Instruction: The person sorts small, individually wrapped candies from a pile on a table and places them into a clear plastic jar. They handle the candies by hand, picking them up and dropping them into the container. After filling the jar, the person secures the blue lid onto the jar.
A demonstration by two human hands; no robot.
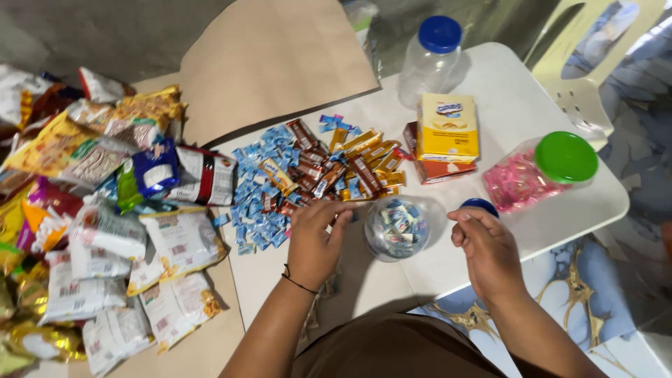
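The fingers of the left hand (pixel 315 241) curl inward and bunch together at the edge of the heap of small blue-wrapped candies (pixel 255 189); whether they pinch a piece I cannot tell, since the fingertips are turned away. Just to the right of those fingertips stands an open clear plastic jar (pixel 397 227), partly filled with the same blue and white candies, its mouth facing up between the two hands. The right hand (pixel 486 245) sits on the other side of the jar, fingers folded loosely toward the palm, close to the jar's wall but apart from it. Right behind its knuckles a blue lid (pixel 480 205) peeks out; whether the fingers touch it is hidden.

Beyond the jar lie brown and gold wrapped chocolate bars (pixel 343 164) mixed into the blue candies. Further back stand a yellow box (pixel 448 126) stacked on an orange one, a clear bottle with a blue cap (pixel 428 59), and a jar of pink candies with a green lid (pixel 542 171). All rest on a white table (pixel 560 217). To the left, on brown paper, a pile of snack packets (pixel 105 210) spreads out.
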